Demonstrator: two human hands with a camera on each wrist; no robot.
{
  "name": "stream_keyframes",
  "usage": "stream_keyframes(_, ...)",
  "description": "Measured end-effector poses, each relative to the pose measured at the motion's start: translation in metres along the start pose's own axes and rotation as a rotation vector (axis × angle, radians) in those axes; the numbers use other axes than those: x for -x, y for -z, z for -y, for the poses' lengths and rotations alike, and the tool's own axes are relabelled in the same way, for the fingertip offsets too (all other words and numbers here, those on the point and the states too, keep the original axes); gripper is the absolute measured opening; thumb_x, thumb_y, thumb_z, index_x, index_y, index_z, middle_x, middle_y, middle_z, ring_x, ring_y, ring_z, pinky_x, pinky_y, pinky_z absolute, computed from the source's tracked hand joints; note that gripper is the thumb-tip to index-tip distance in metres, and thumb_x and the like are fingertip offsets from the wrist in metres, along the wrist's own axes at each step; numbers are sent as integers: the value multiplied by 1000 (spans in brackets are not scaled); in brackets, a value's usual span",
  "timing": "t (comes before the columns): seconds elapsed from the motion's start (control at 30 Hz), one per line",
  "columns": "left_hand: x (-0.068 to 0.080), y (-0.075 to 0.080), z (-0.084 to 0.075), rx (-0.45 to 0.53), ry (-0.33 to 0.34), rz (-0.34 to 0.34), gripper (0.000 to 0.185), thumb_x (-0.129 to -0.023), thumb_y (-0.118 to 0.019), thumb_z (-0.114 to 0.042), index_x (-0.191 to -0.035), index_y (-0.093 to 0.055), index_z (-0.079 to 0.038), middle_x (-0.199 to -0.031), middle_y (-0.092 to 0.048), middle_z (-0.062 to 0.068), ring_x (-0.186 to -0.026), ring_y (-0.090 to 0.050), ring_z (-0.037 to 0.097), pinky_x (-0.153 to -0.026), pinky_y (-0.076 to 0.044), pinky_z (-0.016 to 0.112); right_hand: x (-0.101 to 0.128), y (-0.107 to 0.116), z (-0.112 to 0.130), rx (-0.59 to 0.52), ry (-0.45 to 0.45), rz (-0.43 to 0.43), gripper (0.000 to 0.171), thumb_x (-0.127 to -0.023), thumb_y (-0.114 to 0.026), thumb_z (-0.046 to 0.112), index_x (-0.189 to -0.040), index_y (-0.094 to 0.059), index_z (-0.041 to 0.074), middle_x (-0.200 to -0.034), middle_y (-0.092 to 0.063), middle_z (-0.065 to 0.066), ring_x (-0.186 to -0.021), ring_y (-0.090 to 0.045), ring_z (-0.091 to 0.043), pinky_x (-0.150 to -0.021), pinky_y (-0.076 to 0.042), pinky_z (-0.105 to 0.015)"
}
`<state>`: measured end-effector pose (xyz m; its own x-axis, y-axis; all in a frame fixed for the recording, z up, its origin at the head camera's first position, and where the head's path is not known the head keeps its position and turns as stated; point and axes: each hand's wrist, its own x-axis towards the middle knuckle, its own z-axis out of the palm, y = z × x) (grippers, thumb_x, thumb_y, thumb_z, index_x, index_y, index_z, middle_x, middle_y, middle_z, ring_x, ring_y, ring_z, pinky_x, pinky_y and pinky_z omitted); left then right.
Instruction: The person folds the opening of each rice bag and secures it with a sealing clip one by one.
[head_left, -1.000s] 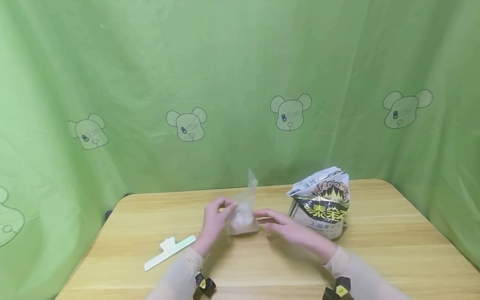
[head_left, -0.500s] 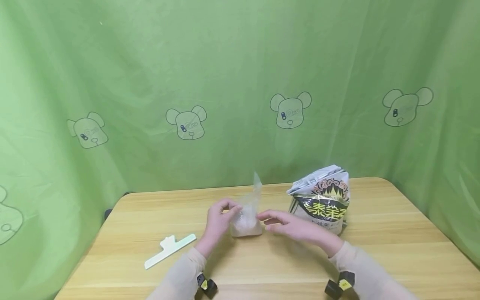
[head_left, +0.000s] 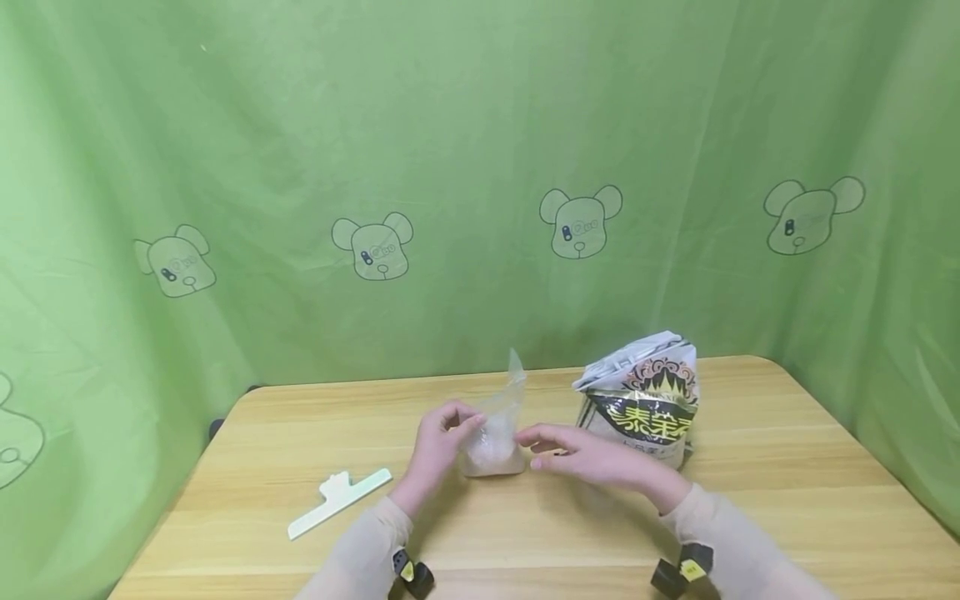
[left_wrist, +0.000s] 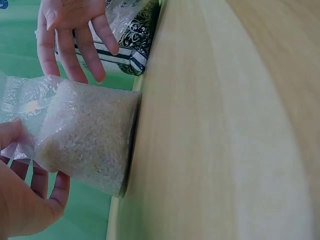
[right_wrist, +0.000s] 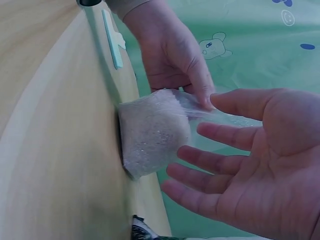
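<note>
- Left hand (head_left: pixel 437 446) pinching the small clear plastic bag of white rice (head_left: pixel 493 433), standing on the light wooden worktop (head_left: pixel 750 492).
- Right hand (head_left: pixel 592 457) open, fingers spread just beside it.

**Materials and finish**

Small rice bag (head_left: pixel 497 433): thin clear plastic, crinkled, faintly glossy; white grains inside look matt and granular. Large rice sack (head_left: pixel 645 404): printed plastic film, glossy, creased. Table (head_left: pixel 750 483): pale wood-grain top, smooth, satin. Sealing clip (head_left: pixel 341 502): pale matt plastic. Backdrop (head_left: pixel 450 125): green cloth, wrinkled, matt.
</note>
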<state>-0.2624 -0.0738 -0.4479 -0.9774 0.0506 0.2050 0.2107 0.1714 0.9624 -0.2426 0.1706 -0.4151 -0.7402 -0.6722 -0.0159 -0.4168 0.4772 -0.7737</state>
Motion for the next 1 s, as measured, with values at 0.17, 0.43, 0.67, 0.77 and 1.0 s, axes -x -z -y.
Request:
stream_keyframes(0.17, 6, 1, -15, 11, 28, 26, 16, -89, -68, -10, -98, -69, 3, -98, -69, 17, -85, -56, 9, -78, -49, 23, 3, 7, 8, 80, 26, -62, 43, -99, -54, 32, -135, -54, 9, -139, -56, -15, -128, -52, -38, -104, -43, -57)
stream_keyframes(0.43, 13, 4, -29, 31, 47, 43, 16, -89, -67, -10, -100, -68, 2, -97, -68, 13, -85, -56, 9, -78, -50, 24, 4, 19, 34, 102, 52, -167, 44, -99, -53, 34, -135, -54, 10, -139, -57, -13, -127, -54, -34, -103, -47, -50)
stream_keyframes(0.67, 12, 4, -26, 48, 52, 39, 16, -89, -67, -9, -100, -68, 3, -95, -68, 10, -85, -56, 10, -80, -50, 26, 1, 36, 54, 81, 79, -235, 40, -99, -54, 31, -135, -54, 12, -138, -58, -11, -126, -54, -33, -104, -46, -51)
stream_keyframes(0.77, 12, 4, -25, 46, 51, 38, 16, -89, -67, -9, -100, -68, 3, -95, -68, 10, -86, -56, 10, -80, -50, 27, -2, 43, 62, 74, 100, -273, 38, -99, -54, 29, -133, -55, 12, -135, -60, -11, -124, -57, -31, -102, -48, -49)
stream_keyframes(1.0, 13, 4, -25, 47, 44, 44, 16, -89, -67, -9, -99, -68, 3, -92, -68, 7, -85, -56, 10, -79, -49, 26, -7, 54, 80, -26, 131, -342, 36, -100, -54, 27, -132, -55, 10, -135, -59, -12, -124, -57, -33, -104, -46, -51)
